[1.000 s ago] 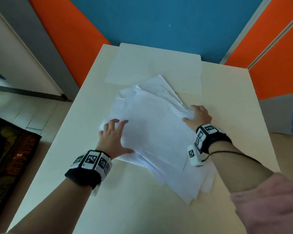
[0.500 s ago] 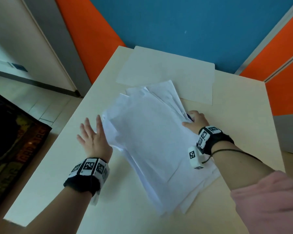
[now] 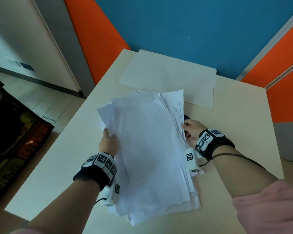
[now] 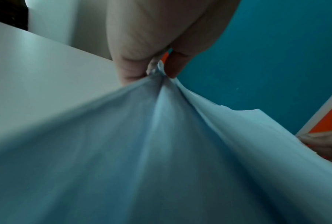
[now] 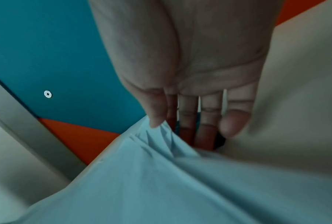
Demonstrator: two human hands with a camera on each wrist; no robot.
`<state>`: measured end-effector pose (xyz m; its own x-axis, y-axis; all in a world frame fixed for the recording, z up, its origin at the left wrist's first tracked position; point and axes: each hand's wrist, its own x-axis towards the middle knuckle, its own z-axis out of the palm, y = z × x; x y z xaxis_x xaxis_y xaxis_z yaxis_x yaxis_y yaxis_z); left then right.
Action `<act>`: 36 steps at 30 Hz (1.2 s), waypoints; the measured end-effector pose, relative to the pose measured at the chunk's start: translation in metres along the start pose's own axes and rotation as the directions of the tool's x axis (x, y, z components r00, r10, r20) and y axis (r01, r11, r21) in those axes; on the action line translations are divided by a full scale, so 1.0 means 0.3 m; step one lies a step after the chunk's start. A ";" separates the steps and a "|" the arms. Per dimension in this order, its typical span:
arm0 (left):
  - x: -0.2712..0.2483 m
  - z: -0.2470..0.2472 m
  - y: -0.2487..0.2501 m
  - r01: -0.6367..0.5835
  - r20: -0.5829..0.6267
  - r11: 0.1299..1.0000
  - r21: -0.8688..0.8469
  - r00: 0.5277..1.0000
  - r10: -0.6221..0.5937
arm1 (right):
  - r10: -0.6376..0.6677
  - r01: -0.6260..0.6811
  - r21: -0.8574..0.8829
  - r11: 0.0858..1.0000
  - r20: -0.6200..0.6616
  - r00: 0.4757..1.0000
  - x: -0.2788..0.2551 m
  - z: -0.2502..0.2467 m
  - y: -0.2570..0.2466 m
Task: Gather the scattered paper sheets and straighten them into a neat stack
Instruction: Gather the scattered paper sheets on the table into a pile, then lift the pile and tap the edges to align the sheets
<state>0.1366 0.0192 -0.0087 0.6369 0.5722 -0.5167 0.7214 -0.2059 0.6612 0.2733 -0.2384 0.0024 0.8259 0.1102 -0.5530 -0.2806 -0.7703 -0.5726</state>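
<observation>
At the far left, beyond the table edge, a dark printed mat (image 3: 15, 142) lies on the tiled floor. The pale table (image 3: 61, 159) runs away toward a blue and orange wall. The left hand (image 3: 108, 142) takes hold of the left edge of the paper sheets (image 3: 150, 149); in the left wrist view its thumb and fingers (image 4: 130, 66) pinch the bunched paper sheets (image 4: 161, 151) between them, so that the paper fans out from the grip. The pile is uneven, with corners splayed at its far end and ragged edges at its near end, and it sits near the middle of the table with its sides raised off the surface in the two hands. Behind it, at the far edge of the table, a large flat sheet (image 3: 167, 76) lies on its own. The right hand (image 3: 191, 130) holds the right edge of the pile; in the right wrist view the right hand (image 5: 190, 75) has its thumb on top of the creased paper sheets (image 5: 161, 181) and its fingers (image 5: 207, 121) reaching under it. A pink sleeve (image 3: 269, 208) shows at the lower right.
</observation>
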 end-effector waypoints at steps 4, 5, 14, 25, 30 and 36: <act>0.042 -0.024 0.012 0.010 -0.120 0.997 -0.080 0.993 -0.019 | -0.031 0.040 0.049 0.998 -0.176 0.984 0.027 0.057 -0.012; 0.057 -0.036 0.016 0.032 -0.141 0.995 -0.092 0.989 -0.045 | -0.023 0.028 0.029 0.999 -0.175 0.984 0.033 0.065 -0.006; 0.108 -0.019 0.085 0.066 -0.068 0.998 -0.004 0.996 -0.066 | -0.068 0.063 -0.059 0.996 -0.086 0.994 0.051 0.041 0.028; 0.053 -0.001 0.061 0.207 -0.027 0.972 -0.114 0.977 -0.211 | 0.169 -0.169 -0.007 0.986 -0.022 0.985 0.066 0.083 -0.035; 0.040 0.008 0.048 0.185 -0.025 0.982 -0.049 0.982 -0.186 | 0.177 -0.184 -0.100 0.978 -0.074 0.981 0.027 0.124 -0.031; 0.003 0.026 0.027 0.243 0.151 0.872 -0.425 0.969 -0.196 | 0.232 -0.235 -0.028 0.972 -0.084 0.969 -0.043 0.114 -0.033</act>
<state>0.1450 0.0119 -0.0080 0.5165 0.4746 -0.7127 0.6685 0.2966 0.6820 0.2487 -0.2106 -0.0053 0.7766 -0.1248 -0.6175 -0.4530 -0.7918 -0.4097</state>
